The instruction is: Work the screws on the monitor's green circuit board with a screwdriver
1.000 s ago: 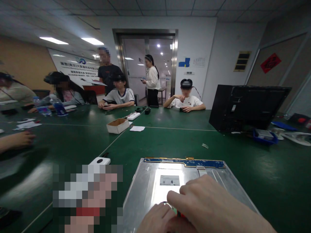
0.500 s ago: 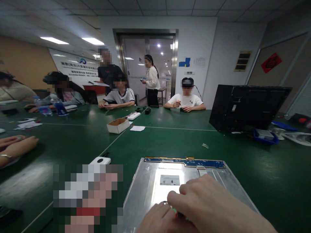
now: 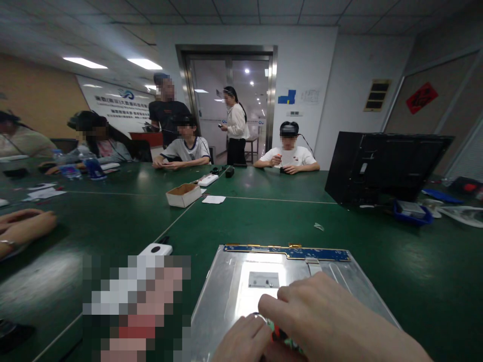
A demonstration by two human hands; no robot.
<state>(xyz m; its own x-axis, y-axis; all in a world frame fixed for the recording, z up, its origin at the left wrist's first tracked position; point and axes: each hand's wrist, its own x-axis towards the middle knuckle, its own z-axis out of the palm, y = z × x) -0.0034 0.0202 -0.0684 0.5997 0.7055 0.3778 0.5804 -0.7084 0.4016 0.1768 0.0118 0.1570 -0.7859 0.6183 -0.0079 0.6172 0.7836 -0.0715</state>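
A silver metal panel (image 3: 241, 281) with a blue circuit strip (image 3: 287, 251) along its far edge lies flat on the green table (image 3: 264, 216) in front of me. My right hand (image 3: 324, 322) is curled over the panel's near part, fingers closed on a small tool with red and green showing (image 3: 277, 334). My left hand (image 3: 245, 342) sits just beside it at the bottom edge, fingers bent and pinched against the same spot. What lies under the fingers is hidden.
A white device (image 3: 155, 249) lies left of the panel. Farther off are a cardboard box (image 3: 183, 194), a white paper (image 3: 213, 199) and a black monitor back (image 3: 381, 166) at right. Several people sit around the table; another person's hands (image 3: 22, 226) rest at left.
My hands have barely shifted over the panel. The person's hands at left drew in and settled on the table. The standing person at the back moved a little.
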